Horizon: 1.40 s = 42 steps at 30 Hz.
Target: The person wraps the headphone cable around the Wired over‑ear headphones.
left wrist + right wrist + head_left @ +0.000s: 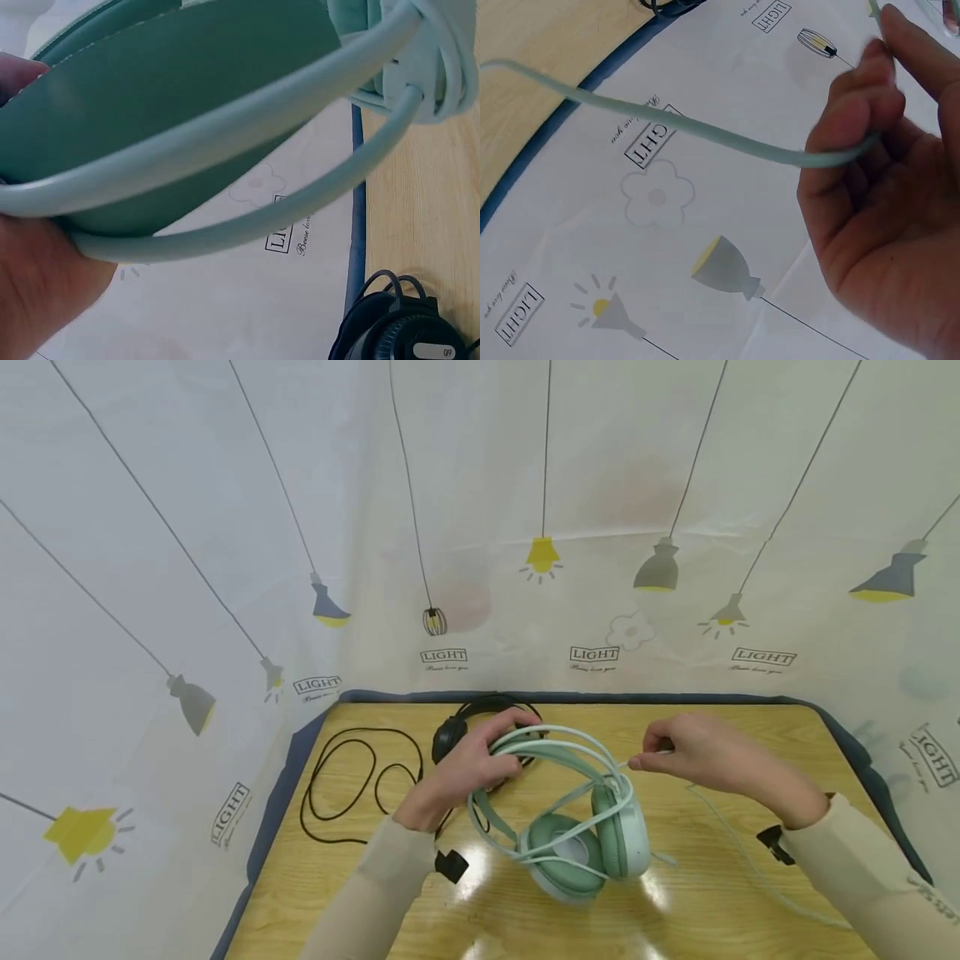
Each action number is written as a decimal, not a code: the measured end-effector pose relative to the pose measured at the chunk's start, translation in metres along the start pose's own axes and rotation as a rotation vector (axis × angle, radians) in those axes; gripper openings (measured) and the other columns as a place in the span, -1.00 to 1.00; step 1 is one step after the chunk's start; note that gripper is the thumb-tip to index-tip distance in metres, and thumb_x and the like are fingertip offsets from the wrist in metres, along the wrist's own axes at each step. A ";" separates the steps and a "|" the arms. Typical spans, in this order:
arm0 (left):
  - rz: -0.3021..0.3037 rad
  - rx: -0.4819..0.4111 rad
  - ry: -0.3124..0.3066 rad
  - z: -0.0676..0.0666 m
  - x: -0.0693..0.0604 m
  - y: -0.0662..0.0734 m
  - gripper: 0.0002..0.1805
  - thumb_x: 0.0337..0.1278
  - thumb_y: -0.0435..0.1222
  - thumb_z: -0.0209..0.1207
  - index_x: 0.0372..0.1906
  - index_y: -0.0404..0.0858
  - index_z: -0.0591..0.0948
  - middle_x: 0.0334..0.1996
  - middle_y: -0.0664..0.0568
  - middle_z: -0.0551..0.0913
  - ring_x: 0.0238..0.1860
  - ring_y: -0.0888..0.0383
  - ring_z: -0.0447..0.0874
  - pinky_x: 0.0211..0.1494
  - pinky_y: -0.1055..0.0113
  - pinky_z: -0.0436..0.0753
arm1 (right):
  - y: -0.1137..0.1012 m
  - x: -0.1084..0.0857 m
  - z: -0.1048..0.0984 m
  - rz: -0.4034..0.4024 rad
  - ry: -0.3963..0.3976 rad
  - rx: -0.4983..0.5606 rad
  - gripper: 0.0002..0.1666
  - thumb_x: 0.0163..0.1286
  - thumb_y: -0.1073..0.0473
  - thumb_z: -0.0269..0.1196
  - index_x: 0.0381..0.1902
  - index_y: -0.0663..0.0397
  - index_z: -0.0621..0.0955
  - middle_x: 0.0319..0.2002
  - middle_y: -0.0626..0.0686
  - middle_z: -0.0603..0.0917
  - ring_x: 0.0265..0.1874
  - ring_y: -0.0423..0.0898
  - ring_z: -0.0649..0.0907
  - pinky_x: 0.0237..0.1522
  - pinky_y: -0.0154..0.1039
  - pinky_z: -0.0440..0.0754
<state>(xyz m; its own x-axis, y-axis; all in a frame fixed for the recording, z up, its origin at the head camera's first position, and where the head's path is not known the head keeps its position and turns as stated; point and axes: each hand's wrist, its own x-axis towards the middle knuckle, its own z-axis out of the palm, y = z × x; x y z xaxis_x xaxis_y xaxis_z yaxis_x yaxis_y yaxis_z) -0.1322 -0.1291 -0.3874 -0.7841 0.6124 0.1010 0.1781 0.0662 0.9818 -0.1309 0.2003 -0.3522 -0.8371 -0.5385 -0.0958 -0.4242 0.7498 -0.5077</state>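
Mint-green headphones (pixel 634 835) are gripped at the headband (pixel 187 90) by the left hand (pixel 468 766), cups beneath; their cable (pixel 705 133) is pinched by the right hand (pixel 701 750). Lamp-printed sheeting (pixel 487 485) is hung beyond the desk (pixel 281 889)'s far edge.

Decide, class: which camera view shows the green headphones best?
The head view: it takes in the green headphones nearly whole, headband and both ear cups. The left wrist view gives a close-up of the headband, with an ear cup cut off by the frame; the right wrist view shows mainly the matching green cable.
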 end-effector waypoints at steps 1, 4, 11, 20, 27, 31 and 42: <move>-0.002 0.009 0.009 0.000 0.000 0.000 -0.44 -0.01 -0.33 0.14 0.22 -0.17 0.56 -0.35 -0.01 0.48 -0.54 0.12 0.26 -0.47 0.32 0.36 | -0.001 -0.001 0.000 0.012 0.018 -0.017 -0.63 0.41 -0.17 0.35 -0.48 -0.11 0.62 -0.63 -0.19 0.46 -0.65 -0.26 0.38 -0.57 -0.31 0.34; -0.014 0.036 0.041 0.000 0.001 0.002 -0.46 0.00 -0.35 0.14 0.21 -0.14 0.58 -0.34 0.01 0.49 -0.55 0.13 0.28 -0.48 0.31 0.38 | -0.005 -0.002 -0.001 0.040 0.068 -0.061 -0.52 0.38 -0.29 0.33 -0.57 -0.15 0.55 -0.68 -0.19 0.40 -0.69 -0.26 0.35 -0.60 -0.32 0.30; -0.021 0.070 0.119 0.002 0.004 0.004 -0.48 0.03 -0.39 0.11 0.20 -0.19 0.58 -0.39 -0.02 0.49 -0.56 0.11 0.30 -0.48 0.29 0.38 | -0.007 -0.005 -0.003 0.014 0.049 0.113 -0.63 0.55 -0.08 0.22 -0.46 -0.08 0.57 -0.65 -0.17 0.33 -0.70 -0.27 0.30 -0.61 -0.33 0.29; -0.034 0.093 0.292 0.006 0.005 0.004 -0.48 0.03 -0.37 0.15 0.20 -0.17 0.62 -0.32 -0.02 0.59 -0.43 0.13 0.40 -0.31 0.28 0.42 | -0.011 -0.010 0.005 -0.020 0.058 0.262 -0.78 0.62 0.13 0.12 -0.22 0.09 0.62 -0.55 -0.10 0.47 -0.63 -0.23 0.43 -0.57 -0.29 0.45; 0.004 0.107 0.379 0.013 0.005 0.007 -0.50 0.00 -0.38 0.14 0.14 -0.11 0.65 -0.39 0.02 0.54 -0.50 0.12 0.35 -0.36 0.28 0.40 | -0.016 -0.011 0.011 -0.008 0.037 0.438 -0.76 0.64 0.18 0.09 -0.20 0.20 0.60 -0.51 -0.02 0.54 -0.55 -0.18 0.52 -0.50 -0.29 0.52; 0.010 0.110 0.424 0.016 0.006 0.008 -0.47 -0.03 -0.38 0.14 0.16 -0.15 0.65 -0.37 0.02 0.55 -0.42 0.12 0.40 -0.30 0.25 0.43 | -0.016 -0.012 0.014 0.020 0.003 0.577 -0.73 0.64 0.19 0.07 -0.17 0.32 0.58 -0.49 0.07 0.57 -0.52 -0.13 0.57 -0.46 -0.26 0.60; 0.086 0.088 0.527 0.019 0.005 0.003 -0.47 -0.08 -0.39 0.17 0.14 -0.18 0.67 -0.36 -0.04 0.60 -0.45 0.15 0.41 -0.38 0.32 0.47 | -0.022 -0.016 0.020 0.044 -0.004 0.728 -0.63 0.67 0.13 0.03 -0.06 0.41 0.55 -0.36 0.17 0.65 -0.42 -0.09 0.66 -0.29 -0.17 0.73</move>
<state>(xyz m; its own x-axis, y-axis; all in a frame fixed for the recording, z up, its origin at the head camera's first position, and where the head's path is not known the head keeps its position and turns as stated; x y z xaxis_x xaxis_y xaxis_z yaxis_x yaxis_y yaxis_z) -0.1242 -0.1105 -0.3869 -0.9525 0.1420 0.2694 0.2860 0.1125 0.9516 -0.1019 0.1848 -0.3566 -0.8461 -0.5165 -0.1318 -0.0521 0.3261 -0.9439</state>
